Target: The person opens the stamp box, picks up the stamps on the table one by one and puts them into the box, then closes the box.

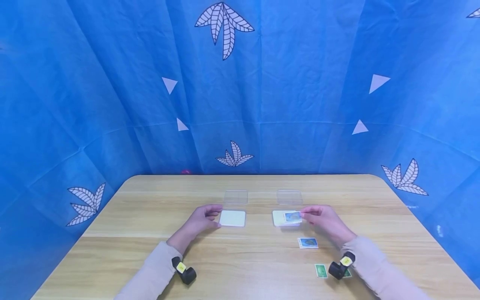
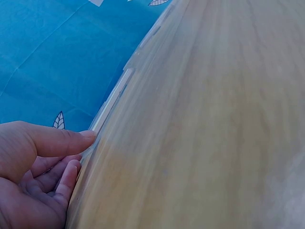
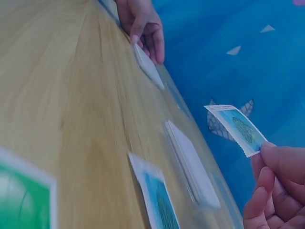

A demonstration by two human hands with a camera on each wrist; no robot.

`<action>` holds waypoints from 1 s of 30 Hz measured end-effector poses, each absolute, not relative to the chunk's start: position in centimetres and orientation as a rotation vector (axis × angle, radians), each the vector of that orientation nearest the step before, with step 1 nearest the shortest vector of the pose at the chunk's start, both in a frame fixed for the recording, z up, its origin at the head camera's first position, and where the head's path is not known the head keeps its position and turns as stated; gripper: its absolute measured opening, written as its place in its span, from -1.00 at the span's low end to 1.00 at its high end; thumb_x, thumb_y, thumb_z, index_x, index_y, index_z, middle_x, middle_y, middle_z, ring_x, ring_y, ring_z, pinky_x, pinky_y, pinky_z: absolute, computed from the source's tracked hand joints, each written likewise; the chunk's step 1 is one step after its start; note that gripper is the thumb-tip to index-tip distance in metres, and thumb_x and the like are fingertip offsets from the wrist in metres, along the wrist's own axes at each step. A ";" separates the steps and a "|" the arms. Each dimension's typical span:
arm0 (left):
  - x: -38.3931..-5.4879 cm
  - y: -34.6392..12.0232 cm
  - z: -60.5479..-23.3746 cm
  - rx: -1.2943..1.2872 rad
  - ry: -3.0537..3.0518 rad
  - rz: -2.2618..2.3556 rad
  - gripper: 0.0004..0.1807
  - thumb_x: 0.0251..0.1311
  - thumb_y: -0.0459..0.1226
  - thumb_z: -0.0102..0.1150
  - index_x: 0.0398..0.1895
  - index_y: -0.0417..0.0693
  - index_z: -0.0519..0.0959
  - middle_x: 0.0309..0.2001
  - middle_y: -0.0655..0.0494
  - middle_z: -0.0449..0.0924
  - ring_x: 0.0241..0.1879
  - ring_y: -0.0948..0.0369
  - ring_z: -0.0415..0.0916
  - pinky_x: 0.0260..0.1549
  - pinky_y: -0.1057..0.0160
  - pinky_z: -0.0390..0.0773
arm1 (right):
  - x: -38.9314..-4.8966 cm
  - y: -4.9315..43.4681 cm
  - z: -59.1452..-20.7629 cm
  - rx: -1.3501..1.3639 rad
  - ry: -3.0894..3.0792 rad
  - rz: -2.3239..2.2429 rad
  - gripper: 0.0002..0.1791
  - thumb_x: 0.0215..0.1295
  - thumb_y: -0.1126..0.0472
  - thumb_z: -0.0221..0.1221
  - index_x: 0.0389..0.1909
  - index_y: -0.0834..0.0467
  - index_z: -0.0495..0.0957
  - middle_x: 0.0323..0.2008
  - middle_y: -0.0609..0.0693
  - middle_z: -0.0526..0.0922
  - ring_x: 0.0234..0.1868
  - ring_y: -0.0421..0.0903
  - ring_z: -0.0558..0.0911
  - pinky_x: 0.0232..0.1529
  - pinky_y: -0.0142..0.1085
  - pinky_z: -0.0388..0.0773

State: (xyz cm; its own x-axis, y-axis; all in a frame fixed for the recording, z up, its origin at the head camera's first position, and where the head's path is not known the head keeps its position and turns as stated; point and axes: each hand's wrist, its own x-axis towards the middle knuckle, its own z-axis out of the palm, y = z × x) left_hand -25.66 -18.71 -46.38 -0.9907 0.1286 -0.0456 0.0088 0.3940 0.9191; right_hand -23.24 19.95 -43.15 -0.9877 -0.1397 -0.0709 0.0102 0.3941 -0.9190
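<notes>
The fingers of the right hand (image 1: pixel 324 218) pinch a blue stamp (image 3: pixel 237 128) by one end over the right box (image 1: pixel 278 218) — probably keeping its picture uncovered. Left of that box, the left hand (image 1: pixel 203 218) touches the left box (image 1: pixel 233 218), perhaps steadying it — whether its fingers grip, I cannot tell. Nearside of the right box lies another stamp (image 1: pixel 308 243).

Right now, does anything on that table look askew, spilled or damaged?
No, nothing stands out. The loose blue stamp and green stamp on the table are turned different ways, which seems harmless. The right wrist camera partly hides another green stamp in the head view, so I can't vouch for that one.
</notes>
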 end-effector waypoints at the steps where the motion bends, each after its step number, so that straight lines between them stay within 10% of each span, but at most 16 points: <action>1: -25.7 -18.7 -46.4 0.124 2.532 1.666 -0.38 -0.18 -0.52 0.36 0.10 -0.19 0.52 0.04 -0.04 0.57 0.03 0.04 0.48 0.08 0.09 0.50 | -23.4 19.6 -43.1 -0.123 2.493 -1.664 -0.67 0.21 0.17 0.22 -0.09 0.29 0.60 -0.10 0.08 0.63 -0.22 -0.14 0.51 -0.25 -0.35 0.52; 30: -25.7 -18.7 -46.7 0.106 2.533 1.672 -0.38 -0.19 -0.54 0.36 0.09 -0.17 0.53 0.03 -0.04 0.57 0.03 0.04 0.48 0.07 0.11 0.52 | -26.4 9.3 -42.0 -0.394 2.363 -1.733 -0.71 0.19 0.27 0.23 -0.13 0.38 0.61 -0.37 -0.01 0.64 -0.41 -0.18 0.46 -0.33 -0.33 0.46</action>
State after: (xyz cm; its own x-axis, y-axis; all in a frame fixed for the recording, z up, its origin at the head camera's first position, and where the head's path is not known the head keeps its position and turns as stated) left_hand -25.71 -18.73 -46.68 -0.9921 0.1156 -0.0489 0.0005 0.3929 0.9196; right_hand -26.42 9.26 -42.00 -0.9476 -0.3193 0.0078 -0.1034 0.2836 -0.9534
